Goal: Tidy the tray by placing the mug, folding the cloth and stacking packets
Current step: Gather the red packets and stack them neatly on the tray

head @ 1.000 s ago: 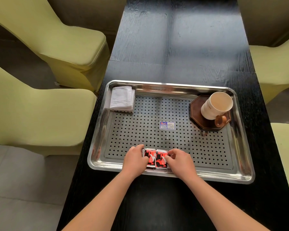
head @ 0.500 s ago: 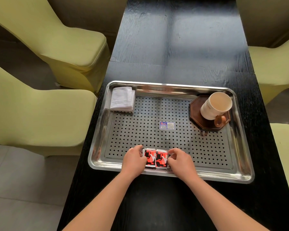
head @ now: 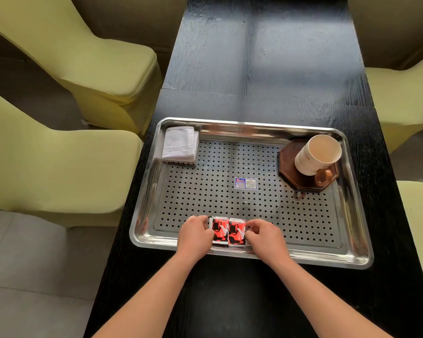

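- Head view: a perforated steel tray (head: pixel 254 129) lies on a black wood-grain table (head: pixel 254 69), with its long side across the frame.
- Packets (head: pixel 228 231): 2 red-and-black faces show side by side on the tray floor, at the middle of the near edge, just inside the rim.
- Left hand (head: pixel 195 234): fingers are curled against the left edge of the packets and grip it.
- Right hand (head: pixel 266 236): thumb and fingers pinch the right edge of the packets.
- Mug (head: pixel 313 154): cream, mouth up, standing on a dark octagonal coaster (head: pixel 288 162) in the far right corner of the tray. The brown handle points toward the person.
- Cloth (head: pixel 180 147): white, folded into a small rectangle, lying in the far left corner of the tray, well apart from the mug.
- Label (head: pixel 245 183): a small blue-and-white sticker near the centre of the tray floor.
- Chairs (head: pixel 59 167): yellow-green covered seats stand on both sides of the table.
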Action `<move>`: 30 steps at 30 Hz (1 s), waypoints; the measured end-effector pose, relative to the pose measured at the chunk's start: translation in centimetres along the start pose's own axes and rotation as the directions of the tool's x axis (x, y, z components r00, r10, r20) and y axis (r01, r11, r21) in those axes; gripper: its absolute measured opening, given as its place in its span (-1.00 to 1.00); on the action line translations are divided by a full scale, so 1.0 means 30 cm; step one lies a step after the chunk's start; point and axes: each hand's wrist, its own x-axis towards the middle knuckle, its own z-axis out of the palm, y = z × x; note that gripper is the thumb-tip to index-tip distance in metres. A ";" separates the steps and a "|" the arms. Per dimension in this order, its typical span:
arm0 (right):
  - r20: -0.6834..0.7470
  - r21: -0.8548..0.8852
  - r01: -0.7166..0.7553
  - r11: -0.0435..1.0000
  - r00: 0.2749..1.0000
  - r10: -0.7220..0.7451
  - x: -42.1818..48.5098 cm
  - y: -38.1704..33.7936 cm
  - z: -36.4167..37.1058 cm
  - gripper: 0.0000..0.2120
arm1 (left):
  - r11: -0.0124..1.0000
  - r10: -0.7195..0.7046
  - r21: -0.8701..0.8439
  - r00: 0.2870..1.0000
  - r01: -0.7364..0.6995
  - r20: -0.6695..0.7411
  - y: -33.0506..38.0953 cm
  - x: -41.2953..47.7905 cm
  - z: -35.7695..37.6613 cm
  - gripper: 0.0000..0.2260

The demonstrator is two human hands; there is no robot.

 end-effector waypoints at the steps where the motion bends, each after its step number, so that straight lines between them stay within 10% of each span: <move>1: 0.002 -0.005 -0.002 1.000 1.000 0.002 0.001 0.000 0.000 -0.70 | 1.000 0.002 0.000 1.000 -0.002 -0.003 0.000 0.001 0.003 -0.74; 30: 0.037 0.021 -0.006 1.000 0.999 0.005 -0.015 -0.004 -0.003 -0.68 | 0.999 0.045 -0.009 0.999 -0.045 0.024 -0.006 -0.013 0.000 -0.75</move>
